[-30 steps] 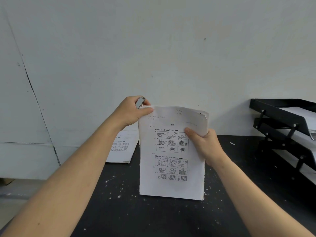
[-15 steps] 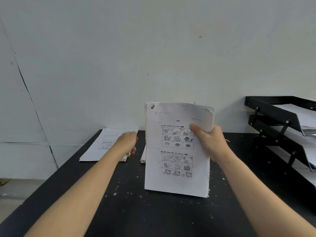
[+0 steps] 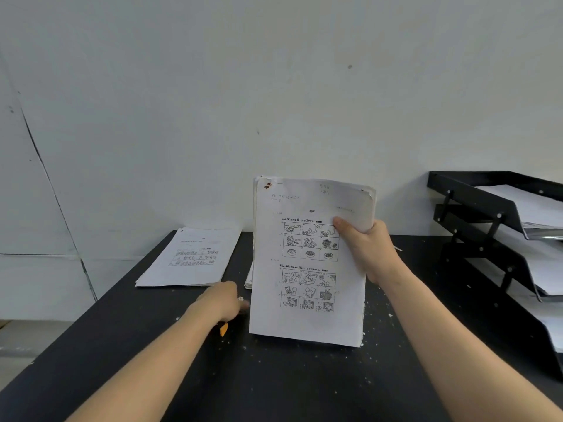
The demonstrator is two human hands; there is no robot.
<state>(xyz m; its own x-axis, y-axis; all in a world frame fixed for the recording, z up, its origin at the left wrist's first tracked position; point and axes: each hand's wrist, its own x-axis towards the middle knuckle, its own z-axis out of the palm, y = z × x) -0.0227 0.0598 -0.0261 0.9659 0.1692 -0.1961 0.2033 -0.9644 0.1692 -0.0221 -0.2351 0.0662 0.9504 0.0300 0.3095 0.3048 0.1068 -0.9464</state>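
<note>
Black speckled tabletop (image 3: 274, 385) against a pale wall. A stack of white printed worksheets (image 3: 307, 300) is stood upright on it, gripped at its right edge by the right hand (image 3: 365, 248). A small orange-ended tool (image 3: 224, 328) is held in the curled left hand (image 3: 221, 300), low beside the stack. A rusty mark (image 3: 267, 186) is seen at the top-left corner, so the staple is judged out. Filing is left, likely on the flat white paper pile (image 3: 195, 257) or in the black tiered tray rack (image 3: 475, 196).

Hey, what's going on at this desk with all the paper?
A person's right hand grips a sheaf of worksheets, standing it upright on the black table. The left hand is low beside the sheaf, over a small orange thing; whether it grips that is unclear. Another paper pile lies behind, black trays at right.
</note>
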